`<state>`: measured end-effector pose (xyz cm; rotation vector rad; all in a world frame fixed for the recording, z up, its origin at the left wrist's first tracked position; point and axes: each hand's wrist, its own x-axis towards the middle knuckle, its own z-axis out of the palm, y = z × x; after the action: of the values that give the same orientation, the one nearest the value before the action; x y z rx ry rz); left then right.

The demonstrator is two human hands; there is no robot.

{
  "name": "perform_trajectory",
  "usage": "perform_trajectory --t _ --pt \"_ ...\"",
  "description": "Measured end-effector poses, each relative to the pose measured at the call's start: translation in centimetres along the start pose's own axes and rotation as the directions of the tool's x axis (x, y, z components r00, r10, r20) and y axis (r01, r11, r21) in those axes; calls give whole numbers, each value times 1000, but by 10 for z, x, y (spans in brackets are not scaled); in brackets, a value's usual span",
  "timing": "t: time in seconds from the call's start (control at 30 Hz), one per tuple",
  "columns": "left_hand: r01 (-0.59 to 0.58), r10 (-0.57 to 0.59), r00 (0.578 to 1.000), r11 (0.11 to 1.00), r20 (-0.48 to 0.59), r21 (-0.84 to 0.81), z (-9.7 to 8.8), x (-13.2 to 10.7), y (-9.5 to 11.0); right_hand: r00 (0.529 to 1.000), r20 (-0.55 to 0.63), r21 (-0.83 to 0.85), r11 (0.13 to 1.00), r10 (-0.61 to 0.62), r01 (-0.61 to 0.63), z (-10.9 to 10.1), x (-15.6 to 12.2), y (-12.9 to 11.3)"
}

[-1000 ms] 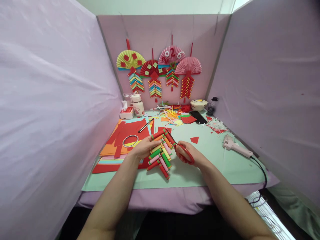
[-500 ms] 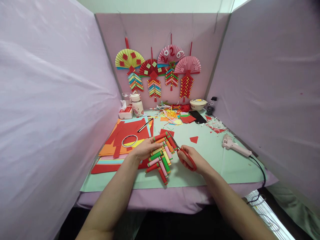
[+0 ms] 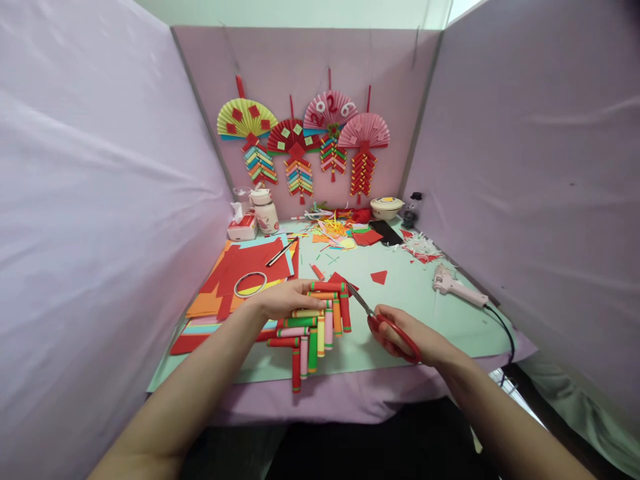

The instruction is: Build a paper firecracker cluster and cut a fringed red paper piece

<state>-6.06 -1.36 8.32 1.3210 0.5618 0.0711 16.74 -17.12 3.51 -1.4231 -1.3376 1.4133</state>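
My left hand (image 3: 286,298) grips the upper left side of a paper firecracker string (image 3: 313,340), made of rolled tubes in red, orange, pink, yellow and green laid in a chevron. Its lower end hangs near the table's front edge. My right hand (image 3: 400,332) is closed round the red handles of a pair of scissors (image 3: 361,301). The blade tips point up and left, close to the top corner of the string; whether they touch it I cannot tell. Just beyond the string lie a small red piece (image 3: 317,272) and a scrap of red paper (image 3: 344,283).
At left are stacked coloured paper sheets (image 3: 235,263), a tape roll (image 3: 250,285) and a craft knife (image 3: 281,252). A hot glue gun (image 3: 457,287) lies at right, its cord over the edge. Paper scraps (image 3: 335,230), a phone (image 3: 385,233), and a bowl (image 3: 387,209) are behind.
The firecracker string has tilted and swung its lower end to the left. The scissors have moved down and right. A small red piece now shows on the table beyond the string.
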Motion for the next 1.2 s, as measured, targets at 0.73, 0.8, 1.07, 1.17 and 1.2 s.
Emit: perform_trajectory --t 0.73,0.8,1.07,1.17,1.2 --pt "30 -183 937 891 297 454 11 -1 26 968 246 -130 991 50 -19 -20 -39 -8" --pt "26 -176 938 895 298 446 13 -2 26 973 216 -165 985 78 -42 -19 -41 -12" --pt "77 -193 952 903 239 422 17 -2 29 977 169 -215 972 129 -91 -18 -43 -17" --pt "82 -199 951 901 237 425 17 -2 28 976 168 -208 973 137 -101 -19 -44 -17" --pt "77 -200 948 900 249 430 17 -2 28 977 166 -210 972 137 -100 -18 -44 -16"
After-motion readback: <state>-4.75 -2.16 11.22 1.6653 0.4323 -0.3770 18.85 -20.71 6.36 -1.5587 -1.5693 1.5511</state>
